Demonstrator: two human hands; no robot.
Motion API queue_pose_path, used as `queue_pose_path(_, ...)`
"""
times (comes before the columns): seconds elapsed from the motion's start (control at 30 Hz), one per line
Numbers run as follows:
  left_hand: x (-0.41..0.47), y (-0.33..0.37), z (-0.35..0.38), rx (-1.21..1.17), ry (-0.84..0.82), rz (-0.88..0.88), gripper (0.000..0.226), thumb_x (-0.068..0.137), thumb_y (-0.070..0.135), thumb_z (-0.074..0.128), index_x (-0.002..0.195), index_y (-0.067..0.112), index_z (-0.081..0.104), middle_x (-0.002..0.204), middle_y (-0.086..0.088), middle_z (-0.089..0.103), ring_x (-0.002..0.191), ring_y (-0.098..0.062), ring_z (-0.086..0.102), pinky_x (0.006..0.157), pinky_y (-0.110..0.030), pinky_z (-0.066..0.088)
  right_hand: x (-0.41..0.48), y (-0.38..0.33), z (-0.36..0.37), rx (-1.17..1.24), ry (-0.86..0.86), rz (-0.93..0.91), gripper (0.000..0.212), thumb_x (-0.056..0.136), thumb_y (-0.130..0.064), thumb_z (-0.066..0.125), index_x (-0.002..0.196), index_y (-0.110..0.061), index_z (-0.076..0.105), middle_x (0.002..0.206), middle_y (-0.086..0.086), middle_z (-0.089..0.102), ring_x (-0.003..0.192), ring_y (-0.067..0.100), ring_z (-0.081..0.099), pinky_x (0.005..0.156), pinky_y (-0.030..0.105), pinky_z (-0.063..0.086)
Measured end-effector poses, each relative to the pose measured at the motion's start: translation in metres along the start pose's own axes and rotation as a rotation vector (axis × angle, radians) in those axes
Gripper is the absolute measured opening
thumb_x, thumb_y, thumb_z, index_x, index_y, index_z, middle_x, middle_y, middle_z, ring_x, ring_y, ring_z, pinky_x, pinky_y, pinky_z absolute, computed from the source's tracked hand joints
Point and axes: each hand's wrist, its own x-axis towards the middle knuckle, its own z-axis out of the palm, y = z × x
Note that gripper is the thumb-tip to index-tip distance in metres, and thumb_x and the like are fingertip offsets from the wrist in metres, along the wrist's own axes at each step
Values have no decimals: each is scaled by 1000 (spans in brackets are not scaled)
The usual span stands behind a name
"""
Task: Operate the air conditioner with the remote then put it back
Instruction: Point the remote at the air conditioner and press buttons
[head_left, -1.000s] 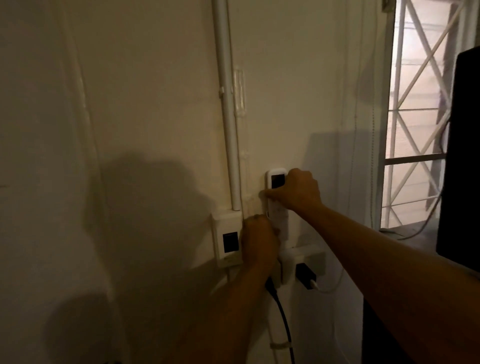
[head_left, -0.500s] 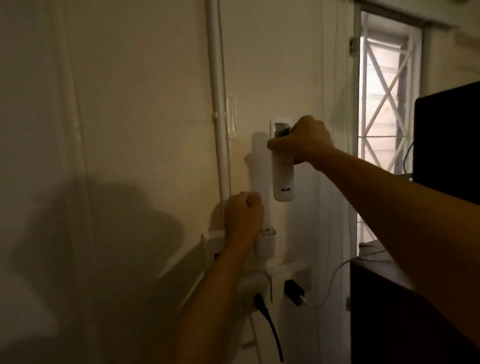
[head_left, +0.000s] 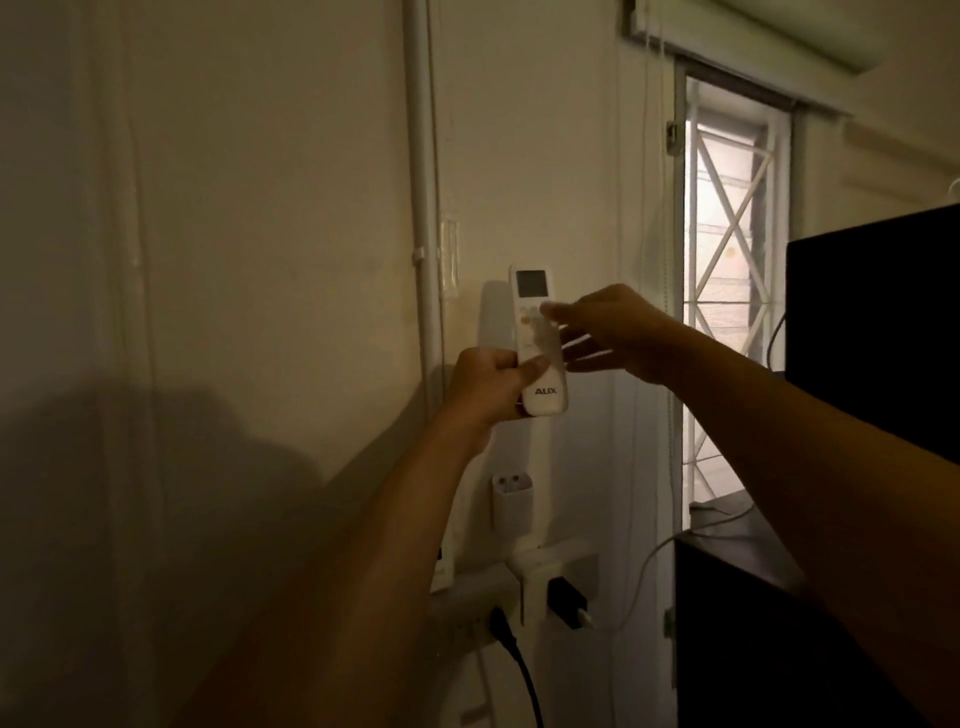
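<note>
The room is dim, lit in a warm yellowish tone. A plain cream wall (head_left: 234, 208) fills the left and centre, crossed by broad soft shadows low down. A white pipe (head_left: 422, 208) runs vertically down it, held by a small clip. At the right, a tall narrow window (head_left: 727, 291) glows bright, with white crossed bars behind the glass and thin cords hanging beside its frame. A dark cabinet (head_left: 872, 332) stands against the right edge. Low on the wall sit white sockets (head_left: 550, 569) with 2 black plugs; a black cable (head_left: 524, 680) drops from 1, a white cable (head_left: 649, 566) leads right from the other.
</note>
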Motion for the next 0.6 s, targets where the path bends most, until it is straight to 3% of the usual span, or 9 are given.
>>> queue_pose_path(0.07,3,3,-4,-52,-14,-25,37,89,17,63,122,2,59,116,-13,67,90,-22,66,70,-36,60,-5,10,-4,16,-149,1,30,87,-21,64,111,-3,61,103,13,69,92,25,69,73,34,58)
queue_pose_path(0.17,8,5,-4,-86,-32,-48,39,91,14,61,127,0,55,118,-14,65,96,-27,66,73,-41,60,-6,22,-4,63,-211,-38,26,85,-7,65,110,-2,61,107,12,67,96,24,68,73,32,58)
queue_pose_path(0.43,20,14,16,-126,-61,-43,43,87,13,66,126,0,56,122,-18,64,107,-34,65,80,-54,58,-6,21,-21,57,-112,-103,27,81,4,66,107,1,61,103,9,66,92,23,67,65,29,60)
queue_pose_path(0.6,28,41,43,-160,-165,-1,34,88,12,64,120,-2,59,116,-18,67,101,-32,67,75,-46,60,-13,3,-57,-17,-11,-92,30,81,4,66,110,5,62,112,14,65,101,29,67,80,39,58)
